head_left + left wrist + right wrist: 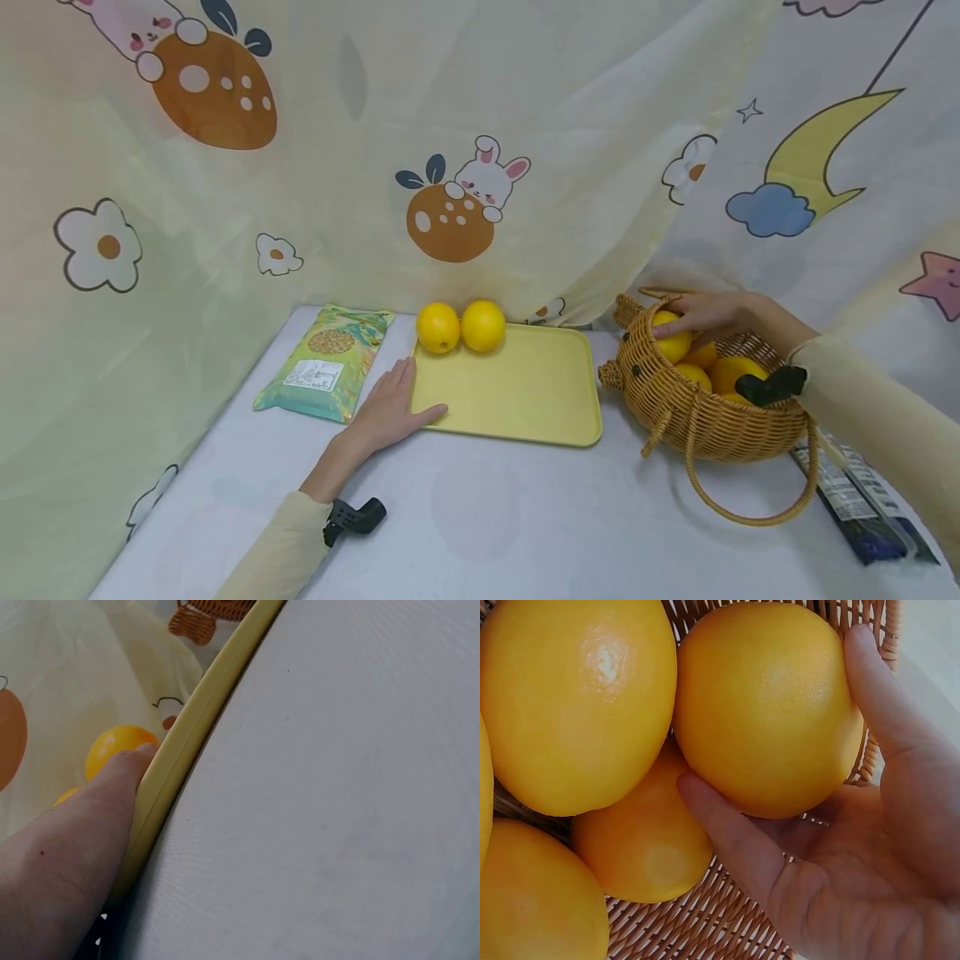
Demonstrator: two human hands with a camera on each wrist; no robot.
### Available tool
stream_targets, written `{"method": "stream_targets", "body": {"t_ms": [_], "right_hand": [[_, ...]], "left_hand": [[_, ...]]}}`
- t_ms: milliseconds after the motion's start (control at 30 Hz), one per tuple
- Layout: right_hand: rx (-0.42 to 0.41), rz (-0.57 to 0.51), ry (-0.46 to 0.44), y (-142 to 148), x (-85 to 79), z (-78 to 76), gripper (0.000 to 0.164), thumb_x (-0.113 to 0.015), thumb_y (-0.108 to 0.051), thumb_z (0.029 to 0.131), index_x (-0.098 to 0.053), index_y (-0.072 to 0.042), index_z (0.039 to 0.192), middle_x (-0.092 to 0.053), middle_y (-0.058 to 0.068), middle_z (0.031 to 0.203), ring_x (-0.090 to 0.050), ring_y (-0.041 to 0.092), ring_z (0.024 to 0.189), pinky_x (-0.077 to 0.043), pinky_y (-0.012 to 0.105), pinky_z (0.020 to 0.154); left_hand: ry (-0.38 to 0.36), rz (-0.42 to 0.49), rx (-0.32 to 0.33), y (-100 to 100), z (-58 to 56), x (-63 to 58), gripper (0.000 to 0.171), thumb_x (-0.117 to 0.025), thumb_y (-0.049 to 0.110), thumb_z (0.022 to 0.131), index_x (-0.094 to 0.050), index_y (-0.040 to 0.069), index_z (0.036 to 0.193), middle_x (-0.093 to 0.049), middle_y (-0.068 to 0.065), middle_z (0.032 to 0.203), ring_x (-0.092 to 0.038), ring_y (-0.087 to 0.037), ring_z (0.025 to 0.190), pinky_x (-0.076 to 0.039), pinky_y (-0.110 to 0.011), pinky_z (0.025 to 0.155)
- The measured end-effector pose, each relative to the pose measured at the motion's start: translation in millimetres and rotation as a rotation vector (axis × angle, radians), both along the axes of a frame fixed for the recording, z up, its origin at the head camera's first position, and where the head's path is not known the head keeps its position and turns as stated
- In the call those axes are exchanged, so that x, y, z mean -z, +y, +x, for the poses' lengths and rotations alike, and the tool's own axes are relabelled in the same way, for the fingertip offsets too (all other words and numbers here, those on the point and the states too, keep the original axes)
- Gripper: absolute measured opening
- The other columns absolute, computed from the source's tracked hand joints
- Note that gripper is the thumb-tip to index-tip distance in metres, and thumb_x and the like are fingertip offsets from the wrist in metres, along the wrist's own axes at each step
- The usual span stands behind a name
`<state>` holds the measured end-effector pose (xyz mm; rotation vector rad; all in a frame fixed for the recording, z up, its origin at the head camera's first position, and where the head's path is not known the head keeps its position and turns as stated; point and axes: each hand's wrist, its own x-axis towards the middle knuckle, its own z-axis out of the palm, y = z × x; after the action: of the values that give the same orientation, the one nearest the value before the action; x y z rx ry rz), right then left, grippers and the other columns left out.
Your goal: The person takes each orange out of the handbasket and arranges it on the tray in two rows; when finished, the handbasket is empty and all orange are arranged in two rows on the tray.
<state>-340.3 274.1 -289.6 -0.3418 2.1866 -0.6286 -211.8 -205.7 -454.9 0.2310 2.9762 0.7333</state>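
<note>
Inside the wicker basket [660, 408], at its far left rim, my right hand [708, 312] grips an orange [769, 705]. Thumb and fingers curve round its side in the right wrist view. Several other oranges lie around and below it, among them a large one [577, 705]. My left hand [386, 408] rests with straight fingers along the left edge of the yellow tray [517, 392], thumb spread over its near left corner. Two oranges, a left one [438, 327] and a right one [483, 326], sit side by side at the tray's far left corner.
A green printed bag [322, 362] lies left of the tray. The basket's looped handle [757, 521] hangs toward the near side. Partly under the basket at the right is a dark printed packet [862, 500]. A patterned cloth [585, 192] hangs behind the white table [480, 517].
</note>
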Motion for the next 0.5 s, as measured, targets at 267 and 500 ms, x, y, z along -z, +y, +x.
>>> {"method": "stream_targets", "body": {"t_ms": [267,500], "right_hand": [[0.007,-0.027,-0.032,2.5,0.0,-1.4,0.087,-0.052,-0.043,0.098,-0.005,0.011,0.149,-0.021,0.033,0.15,-0.039,0.042,0.135,-0.048,0.048,0.105],[-0.006,-0.022,0.009,4.8,3.6,-4.1,0.085,-0.052,-0.043,0.098,-0.009,0.011,0.149,-0.027,0.032,0.148,-0.046,0.037,0.131,-0.051,0.045,0.102]], "left_hand": [[0.002,-0.002,0.001,-0.2,-0.8,1.2,0.115,-0.047,0.079,0.082,-0.007,0.0,0.155,-0.007,-0.016,0.164,-0.007,-0.031,0.153,-0.011,-0.048,0.125],[0.007,0.0,-0.004,-0.6,-0.4,1.8,0.115,-0.047,0.079,0.081,-0.008,0.001,0.155,-0.008,-0.016,0.164,-0.007,-0.031,0.153,-0.011,-0.048,0.125]]}}
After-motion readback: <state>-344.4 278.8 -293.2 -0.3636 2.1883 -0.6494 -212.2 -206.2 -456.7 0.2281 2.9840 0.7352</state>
